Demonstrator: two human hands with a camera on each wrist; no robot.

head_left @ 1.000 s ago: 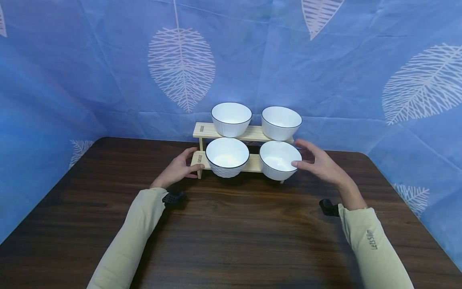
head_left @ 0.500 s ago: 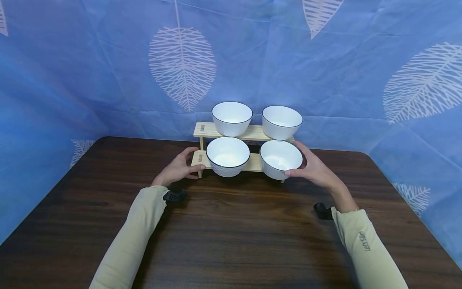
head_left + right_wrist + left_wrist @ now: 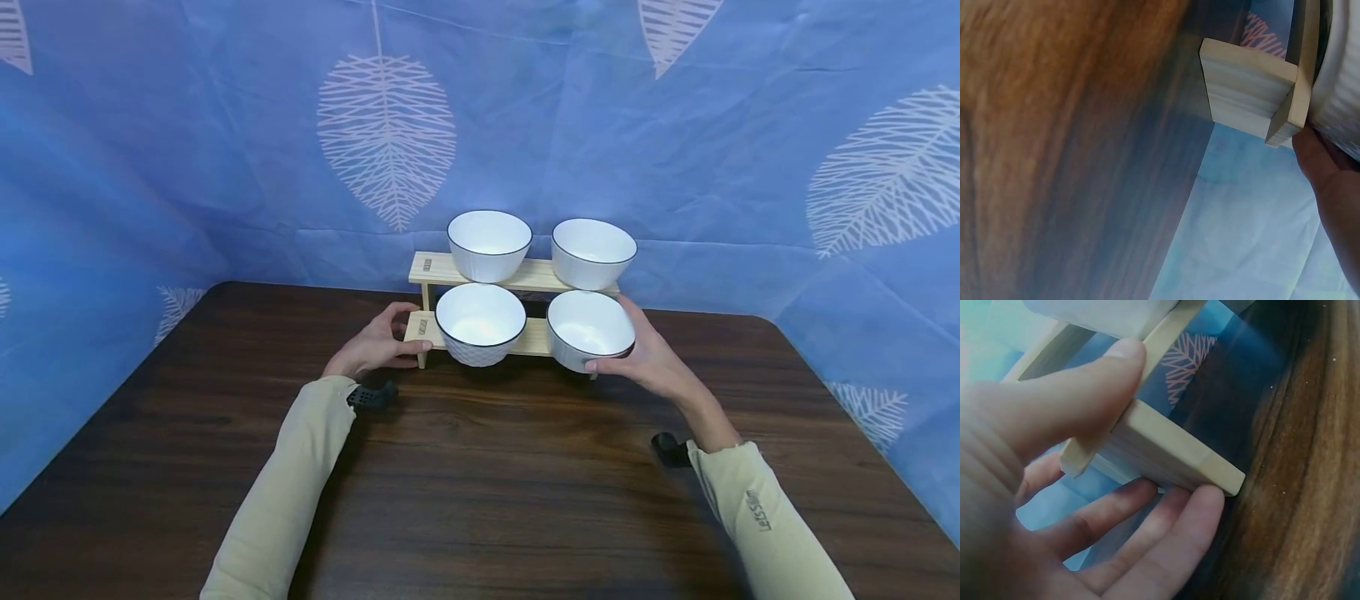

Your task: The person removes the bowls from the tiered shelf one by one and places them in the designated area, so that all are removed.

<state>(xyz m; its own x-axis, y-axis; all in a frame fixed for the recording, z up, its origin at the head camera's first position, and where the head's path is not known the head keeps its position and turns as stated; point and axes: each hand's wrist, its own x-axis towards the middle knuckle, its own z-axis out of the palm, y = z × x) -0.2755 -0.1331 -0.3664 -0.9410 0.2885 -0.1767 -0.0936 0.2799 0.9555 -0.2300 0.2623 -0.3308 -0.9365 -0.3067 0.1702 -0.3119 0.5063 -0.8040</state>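
A two-tier wooden rack point(image 3: 534, 340) bears white bowls with dark rims. My left hand point(image 3: 372, 343) grips the left end of its lower shelf. In the left wrist view the thumb lies over the shelf edge and the fingertips touch the wooden leg point(image 3: 1169, 447). My right hand point(image 3: 654, 360) holds the front right bowl point(image 3: 590, 323), thumb at its front and fingers at its right side, partly hidden. Beside it on the lower shelf stands the front left bowl point(image 3: 481, 317), whose outside is patterned. On the upper shelf sit a back left bowl point(image 3: 490, 242) and a back right bowl point(image 3: 594, 250).
The rack stands near the back edge of a dark wooden table point(image 3: 480, 492). Close behind hangs a blue cloth point(image 3: 525, 125) with white leaf prints. Each wrist carries a small black camera.
My right hand has moved left and closed round the front right bowl, its thumb now at the bowl's front. The left hand keeps its grip on the rack. The whole view has shifted slightly.
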